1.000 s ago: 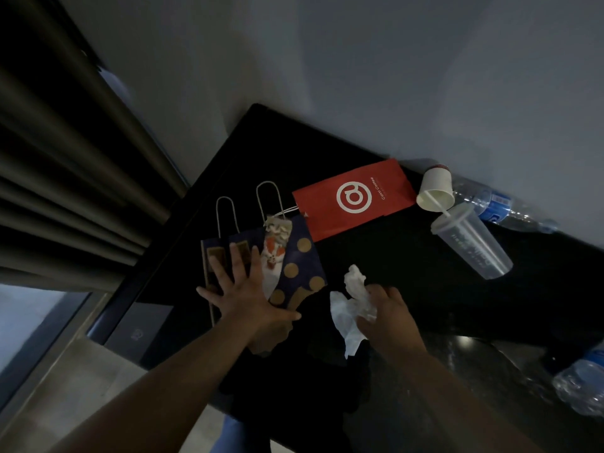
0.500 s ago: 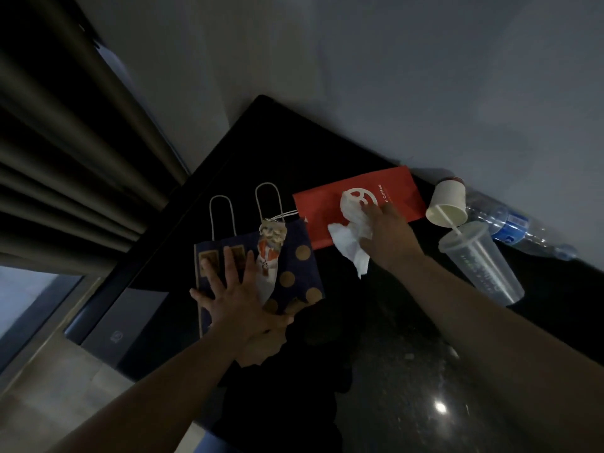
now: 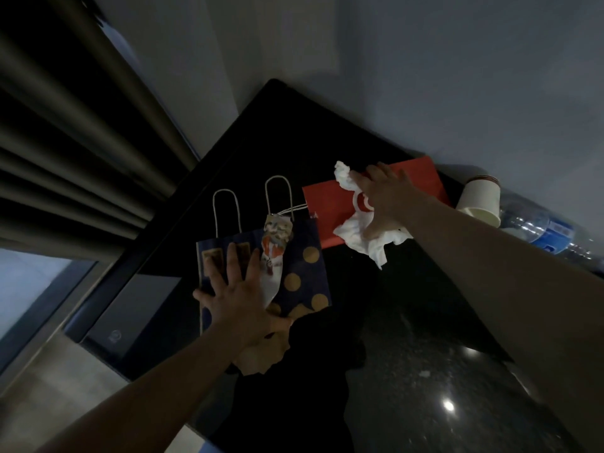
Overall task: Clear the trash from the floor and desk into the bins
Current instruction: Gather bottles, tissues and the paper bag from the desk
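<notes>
A dark desk (image 3: 327,132) carries the trash. My left hand (image 3: 238,295) lies flat with spread fingers on a blue paper bag with gold dots (image 3: 304,266); a printed wrapper (image 3: 274,246) lies on that bag. My right hand (image 3: 385,197) is stretched out with straight fingers over a flat red paper bag (image 3: 327,217). Under its palm it presses a crumpled white tissue (image 3: 369,246), which sticks out past the fingertips and below the thumb. A brown crumpled paper (image 3: 261,358) shows under my left wrist.
A tipped paper cup (image 3: 480,201) and a lying plastic water bottle (image 3: 549,230) sit against the wall at the right. Dark curtains (image 3: 81,142) hang at the left. The desk's near edge drops to a pale floor (image 3: 65,387).
My right hand carried the tissue from the desk's middle up and onto the red bag, then spread over it. My left hand stayed flat on the blue bag.
</notes>
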Available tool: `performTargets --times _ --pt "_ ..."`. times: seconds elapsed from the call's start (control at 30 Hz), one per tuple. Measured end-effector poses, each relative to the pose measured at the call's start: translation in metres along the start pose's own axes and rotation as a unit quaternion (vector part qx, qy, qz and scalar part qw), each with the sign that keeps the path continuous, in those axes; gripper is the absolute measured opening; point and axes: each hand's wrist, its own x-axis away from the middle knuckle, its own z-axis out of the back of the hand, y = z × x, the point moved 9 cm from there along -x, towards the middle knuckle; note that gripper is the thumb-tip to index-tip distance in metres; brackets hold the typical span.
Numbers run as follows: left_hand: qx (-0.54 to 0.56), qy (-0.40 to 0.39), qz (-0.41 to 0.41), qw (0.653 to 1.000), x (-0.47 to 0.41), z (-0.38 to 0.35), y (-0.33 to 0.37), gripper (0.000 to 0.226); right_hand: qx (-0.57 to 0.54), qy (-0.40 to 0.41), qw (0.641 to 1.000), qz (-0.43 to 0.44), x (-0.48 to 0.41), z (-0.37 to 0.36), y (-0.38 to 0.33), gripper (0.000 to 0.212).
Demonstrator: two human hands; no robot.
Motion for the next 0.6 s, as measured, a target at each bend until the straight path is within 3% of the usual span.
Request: performTargets --times 0.13,0.33,0.6 --pt "0.015 -0.003 -0.008 1.000 -0.002 0.001 -0.002 0.128 0.018 0.013 1.000 -0.011 0.004 0.002 0.000 0.131" --pt "0.030 0.012 -0.015 0.999 -0.003 0.008 -0.008 0.128 0.002 -0.013 0.995 -0.101 0.023 -0.018 -0.002 0.135" --pt "0.069 0.082 -0.087 0.990 -0.003 0.026 -0.012 0.122 -0.146 -0.015 0.957 -0.249 0.062 -0.054 -0.009 0.140"
